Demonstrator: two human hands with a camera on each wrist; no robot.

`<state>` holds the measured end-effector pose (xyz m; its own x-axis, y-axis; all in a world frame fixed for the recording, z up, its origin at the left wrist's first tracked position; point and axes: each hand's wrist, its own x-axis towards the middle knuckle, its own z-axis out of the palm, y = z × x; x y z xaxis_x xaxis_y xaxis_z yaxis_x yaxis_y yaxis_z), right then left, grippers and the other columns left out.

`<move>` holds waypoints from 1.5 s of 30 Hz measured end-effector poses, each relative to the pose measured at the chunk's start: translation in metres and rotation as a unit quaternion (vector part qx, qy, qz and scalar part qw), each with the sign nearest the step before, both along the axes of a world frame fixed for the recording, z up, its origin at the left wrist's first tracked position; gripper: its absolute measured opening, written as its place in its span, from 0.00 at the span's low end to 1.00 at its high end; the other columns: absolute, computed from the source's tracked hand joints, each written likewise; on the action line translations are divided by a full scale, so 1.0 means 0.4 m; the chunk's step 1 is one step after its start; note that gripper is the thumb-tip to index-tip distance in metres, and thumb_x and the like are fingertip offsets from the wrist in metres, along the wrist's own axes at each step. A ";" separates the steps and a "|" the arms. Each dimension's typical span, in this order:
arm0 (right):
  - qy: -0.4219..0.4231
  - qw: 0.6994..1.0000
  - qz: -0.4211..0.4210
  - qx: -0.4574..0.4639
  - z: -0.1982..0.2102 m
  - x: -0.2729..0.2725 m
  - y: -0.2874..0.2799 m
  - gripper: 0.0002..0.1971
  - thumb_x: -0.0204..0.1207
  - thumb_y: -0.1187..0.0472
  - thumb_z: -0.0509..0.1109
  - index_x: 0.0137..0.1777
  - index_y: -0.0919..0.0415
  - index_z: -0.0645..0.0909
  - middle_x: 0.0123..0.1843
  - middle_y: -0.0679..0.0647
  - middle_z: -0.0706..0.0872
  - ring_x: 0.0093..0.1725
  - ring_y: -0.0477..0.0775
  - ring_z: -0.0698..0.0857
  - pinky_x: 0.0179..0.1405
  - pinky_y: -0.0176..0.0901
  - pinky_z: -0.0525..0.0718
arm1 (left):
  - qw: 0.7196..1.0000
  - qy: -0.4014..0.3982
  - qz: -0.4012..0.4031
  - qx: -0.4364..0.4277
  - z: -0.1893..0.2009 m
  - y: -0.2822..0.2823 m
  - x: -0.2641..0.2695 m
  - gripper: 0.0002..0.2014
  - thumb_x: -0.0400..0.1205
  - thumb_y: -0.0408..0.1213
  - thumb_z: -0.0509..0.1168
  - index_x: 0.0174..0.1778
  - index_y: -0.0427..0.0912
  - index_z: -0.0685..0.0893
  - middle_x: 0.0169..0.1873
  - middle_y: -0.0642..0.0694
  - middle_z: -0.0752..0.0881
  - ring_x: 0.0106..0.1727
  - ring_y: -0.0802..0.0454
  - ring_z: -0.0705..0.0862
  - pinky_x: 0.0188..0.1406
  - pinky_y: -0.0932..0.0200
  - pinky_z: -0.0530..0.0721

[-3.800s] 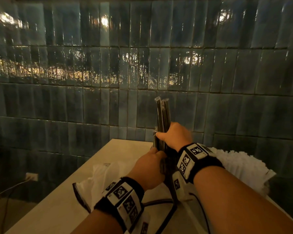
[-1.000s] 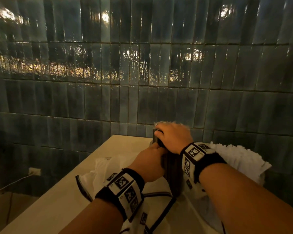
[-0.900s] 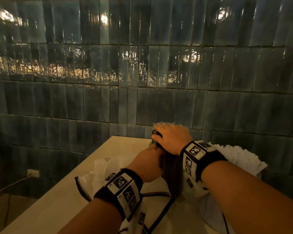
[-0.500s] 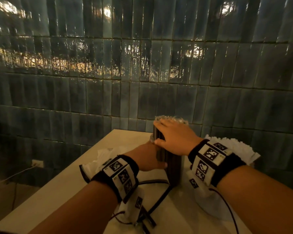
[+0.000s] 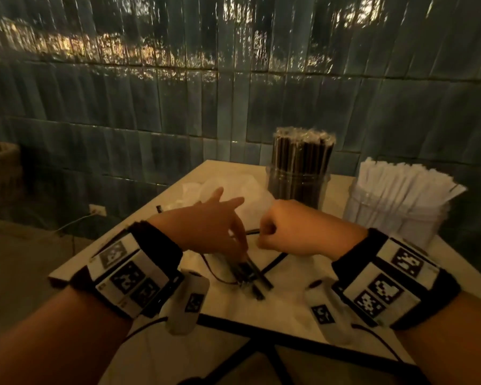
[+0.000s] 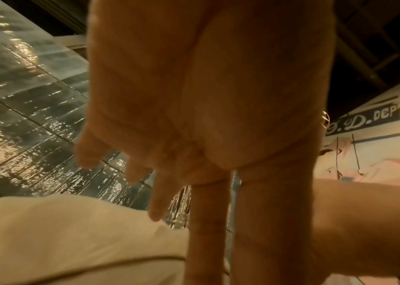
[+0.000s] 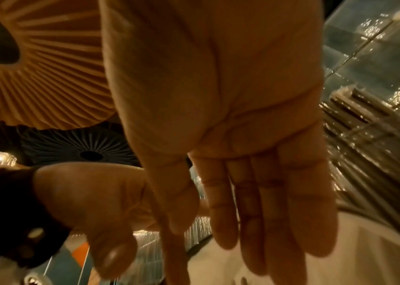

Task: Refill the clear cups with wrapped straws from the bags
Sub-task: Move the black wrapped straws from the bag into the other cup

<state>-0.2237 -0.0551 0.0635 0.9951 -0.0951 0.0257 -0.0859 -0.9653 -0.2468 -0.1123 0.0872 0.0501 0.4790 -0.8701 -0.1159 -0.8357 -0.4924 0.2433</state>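
Observation:
A clear cup (image 5: 297, 190) packed with black wrapped straws (image 5: 303, 154) stands upright at the back of the table. To its right a second clear cup (image 5: 395, 218) holds white paper-wrapped straws (image 5: 400, 187). A few loose black wrapped straws (image 5: 252, 273) lie on a white bag (image 5: 289, 290) in front of me. My left hand (image 5: 243, 255) reaches down and pinches them with thumb and forefinger (image 6: 206, 231), its other fingers spread. My right hand (image 5: 261, 240) hangs beside it, its fingers (image 7: 255, 212) nearly straight and pointing down, holding nothing I can see.
A crumpled clear bag (image 5: 233, 184) lies left of the black-straw cup. The table's left edge (image 5: 100, 245) drops to the floor, with a wall socket (image 5: 97, 209) and a wicker basket (image 5: 0, 162) beyond. A tiled wall (image 5: 233, 93) stands close behind the cups.
Both hands have let go of the black-straw cup and come down and toward me onto the bag. The cup now stands uncovered, and my view has tilted down.

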 end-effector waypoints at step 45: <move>0.042 0.919 -0.109 0.377 -0.020 0.039 0.016 0.04 0.75 0.70 0.68 0.48 0.67 0.82 0.34 0.61 0.88 0.28 0.49 0.87 0.23 0.37 0.84 | 0.983 0.011 -0.018 -0.181 -0.099 -0.032 -0.009 0.47 0.71 0.38 0.76 0.81 0.56 0.55 0.81 0.52 0.46 0.79 0.47 0.60 0.62 0.68 0.64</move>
<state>-0.2081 -0.0488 0.0557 0.9457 -0.2527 -0.2047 -0.3063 -0.4807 -0.8217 -0.1158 0.0742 0.0104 0.4476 -0.8728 0.1944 -0.8434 -0.3398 0.4162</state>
